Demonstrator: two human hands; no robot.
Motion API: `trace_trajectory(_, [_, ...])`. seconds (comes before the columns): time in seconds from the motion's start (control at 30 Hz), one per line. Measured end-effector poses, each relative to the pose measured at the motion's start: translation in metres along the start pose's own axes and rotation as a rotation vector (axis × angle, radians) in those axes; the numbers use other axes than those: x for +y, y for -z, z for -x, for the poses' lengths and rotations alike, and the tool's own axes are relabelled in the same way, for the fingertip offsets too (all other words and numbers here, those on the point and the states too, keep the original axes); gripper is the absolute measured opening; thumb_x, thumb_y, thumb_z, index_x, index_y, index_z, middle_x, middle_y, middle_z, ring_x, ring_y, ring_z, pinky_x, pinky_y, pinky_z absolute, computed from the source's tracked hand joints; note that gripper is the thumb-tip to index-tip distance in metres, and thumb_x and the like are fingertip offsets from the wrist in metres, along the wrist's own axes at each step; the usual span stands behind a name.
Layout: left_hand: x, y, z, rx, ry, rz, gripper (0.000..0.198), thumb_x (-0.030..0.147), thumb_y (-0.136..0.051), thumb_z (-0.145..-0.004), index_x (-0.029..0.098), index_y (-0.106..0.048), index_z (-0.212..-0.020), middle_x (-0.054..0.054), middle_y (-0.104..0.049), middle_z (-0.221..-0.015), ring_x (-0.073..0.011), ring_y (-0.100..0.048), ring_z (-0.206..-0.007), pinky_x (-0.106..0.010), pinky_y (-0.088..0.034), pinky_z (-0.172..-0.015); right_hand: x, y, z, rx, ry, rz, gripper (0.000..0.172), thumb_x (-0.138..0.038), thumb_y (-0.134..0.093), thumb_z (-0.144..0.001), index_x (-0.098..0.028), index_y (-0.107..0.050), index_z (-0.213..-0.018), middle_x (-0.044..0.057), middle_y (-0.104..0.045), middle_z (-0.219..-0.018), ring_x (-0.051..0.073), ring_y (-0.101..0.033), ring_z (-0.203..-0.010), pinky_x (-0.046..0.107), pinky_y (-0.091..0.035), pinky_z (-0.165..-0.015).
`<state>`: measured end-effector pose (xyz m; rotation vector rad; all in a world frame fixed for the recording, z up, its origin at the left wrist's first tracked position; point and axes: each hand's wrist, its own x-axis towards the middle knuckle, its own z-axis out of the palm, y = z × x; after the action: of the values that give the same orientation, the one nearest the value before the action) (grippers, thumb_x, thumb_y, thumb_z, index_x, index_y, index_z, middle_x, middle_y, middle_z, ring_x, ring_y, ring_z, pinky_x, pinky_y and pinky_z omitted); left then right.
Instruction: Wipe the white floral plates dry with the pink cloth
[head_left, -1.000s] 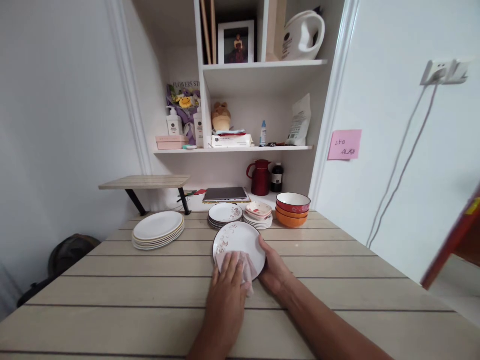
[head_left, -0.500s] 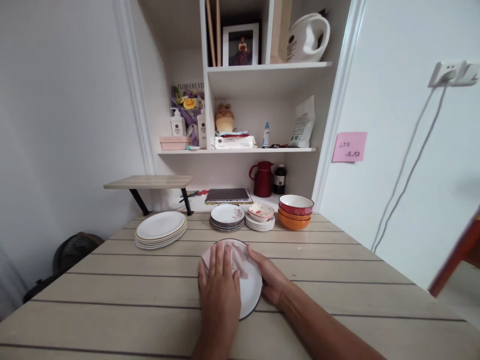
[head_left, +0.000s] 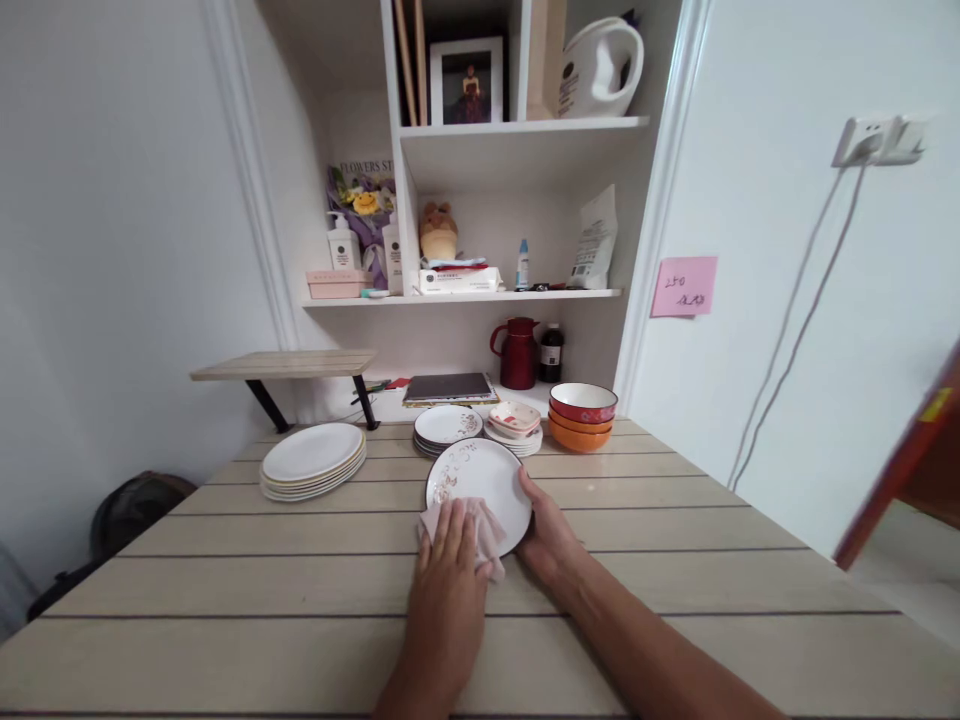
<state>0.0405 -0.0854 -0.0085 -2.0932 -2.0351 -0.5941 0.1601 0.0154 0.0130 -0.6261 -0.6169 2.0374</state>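
Observation:
My right hand grips the right edge of a white plate, thumb on its face and the other fingers beneath. The plate has a dark rim and a floral print, and it is tilted toward me. A pale pink cloth lies bunched over its lower left edge. On that cloth rests my left hand, its fingers close together and pressing it to the plate. Just behind stands a stack of similar dark-rimmed plates, partly covered by the held plate.
At the left is a stack of large white plates, beside a small raised wooden shelf. Small dishes sit on saucers at the back, and red and orange bowls are stacked right of them. A red jug stands behind.
The plate has come up from the table and tilted, moving slightly away from me. My left hand and the cloth have slid from its upper face to its lower left edge.

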Motion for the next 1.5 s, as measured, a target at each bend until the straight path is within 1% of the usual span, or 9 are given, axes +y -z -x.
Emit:
trace_trajectory(0.13, [0.002, 0.003, 0.002, -0.032, -0.049, 0.076, 0.053, 0.021, -0.035, -0.091, 0.022, -0.033, -0.144, -0.004, -0.025, -0.153, -0.0234, -0.022, -0.142, -0.048, -0.031, -0.111, 0.002, -0.004, 0.005, -0.021, -0.084, 0.083, 0.051, -0.051, -0.055, -0.084, -0.010, -0.060, -0.116, 0.013, -0.071, -0.106, 0.025, -0.066, -0.099, 0.038, -0.046, -0.094])
trace_trajectory(0.33, [0.004, 0.010, -0.001, 0.017, -0.068, 0.072, 0.055, 0.017, -0.036, -0.090, 0.026, -0.031, -0.145, -0.001, -0.028, -0.152, -0.0219, -0.019, -0.143, -0.052, -0.023, -0.114, 0.007, -0.010, 0.015, -0.149, -0.130, 0.209, 0.049, -0.050, -0.055, -0.085, -0.008, -0.063, -0.109, 0.014, -0.073, -0.099, 0.024, -0.068, -0.092, 0.037, -0.046, -0.091])
trace_trajectory(0.57, [-0.002, 0.010, -0.006, 0.233, 0.210, -0.083, 0.050, 0.021, -0.032, -0.093, 0.021, -0.037, -0.142, -0.007, -0.030, -0.152, -0.0241, -0.024, -0.141, -0.054, -0.021, -0.112, 0.013, -0.017, 0.021, -0.253, -0.138, 0.240, 0.052, -0.050, -0.056, -0.085, -0.012, -0.060, -0.120, 0.012, -0.071, -0.107, 0.025, -0.067, -0.095, 0.040, -0.045, -0.093])
trace_trajectory(0.73, [-0.004, 0.004, -0.004, 0.255, 0.295, -0.137, 0.050, 0.022, -0.036, -0.092, 0.012, -0.038, -0.141, -0.015, -0.034, -0.149, -0.0267, -0.028, -0.139, -0.053, -0.025, -0.110, 0.016, -0.017, 0.018, -0.186, -0.046, 0.162, 0.052, -0.049, -0.058, -0.083, -0.013, -0.060, -0.120, 0.012, -0.070, -0.111, 0.026, -0.066, -0.100, 0.041, -0.045, -0.095])
trace_trajectory(0.83, [-0.003, 0.002, -0.001, 0.249, 0.262, -0.133, 0.050, 0.020, -0.037, -0.091, 0.012, -0.039, -0.140, -0.016, -0.035, -0.149, -0.0267, -0.027, -0.140, -0.052, -0.027, -0.110, 0.014, -0.015, 0.014, -0.129, -0.014, 0.078, 0.051, -0.048, -0.057, -0.084, -0.013, -0.059, -0.121, 0.012, -0.069, -0.113, 0.025, -0.065, -0.103, 0.039, -0.045, -0.096])
trace_trajectory(1.03, [0.002, 0.001, 0.002, 0.168, 0.037, -0.109, 0.053, 0.014, -0.036, -0.089, 0.016, -0.036, -0.142, -0.010, -0.030, -0.152, -0.0242, -0.026, -0.140, -0.049, -0.031, -0.109, 0.005, -0.011, 0.010, -0.034, -0.049, -0.022, 0.055, -0.050, -0.052, -0.086, -0.009, -0.056, -0.123, 0.014, -0.069, -0.113, 0.024, -0.064, -0.104, 0.038, -0.046, -0.096])
trace_trajectory(1.23, [0.005, 0.001, 0.004, 0.065, -0.091, -0.065, 0.056, 0.014, -0.039, -0.087, 0.022, -0.035, -0.143, -0.004, -0.027, -0.153, -0.0236, -0.024, -0.141, -0.049, -0.033, -0.109, 0.005, -0.010, 0.011, -0.077, -0.125, 0.025, 0.054, -0.050, -0.052, -0.086, -0.006, -0.059, -0.117, 0.015, -0.070, -0.108, 0.024, -0.066, -0.100, 0.036, -0.045, -0.096])
trace_trajectory(1.37, [0.007, 0.003, 0.000, 0.034, -0.083, -0.033, 0.058, 0.011, -0.036, -0.088, 0.026, -0.032, -0.144, 0.000, -0.025, -0.154, -0.0215, -0.021, -0.142, -0.051, -0.028, -0.111, 0.005, -0.009, 0.010, -0.119, -0.183, 0.032, 0.052, -0.050, -0.050, -0.088, -0.006, -0.060, -0.113, 0.015, -0.071, -0.103, 0.024, -0.066, -0.098, 0.037, -0.045, -0.095])
trace_trajectory(1.5, [0.006, 0.012, -0.015, -0.013, -0.090, -0.016, 0.056, 0.013, -0.035, -0.088, 0.024, -0.034, -0.143, -0.002, -0.026, -0.154, -0.0220, -0.020, -0.142, -0.052, -0.024, -0.112, 0.004, -0.007, 0.007, -0.163, -0.197, 0.035, 0.051, -0.051, -0.048, -0.088, -0.007, -0.061, -0.112, 0.014, -0.072, -0.102, 0.024, -0.067, -0.097, 0.037, -0.045, -0.094])
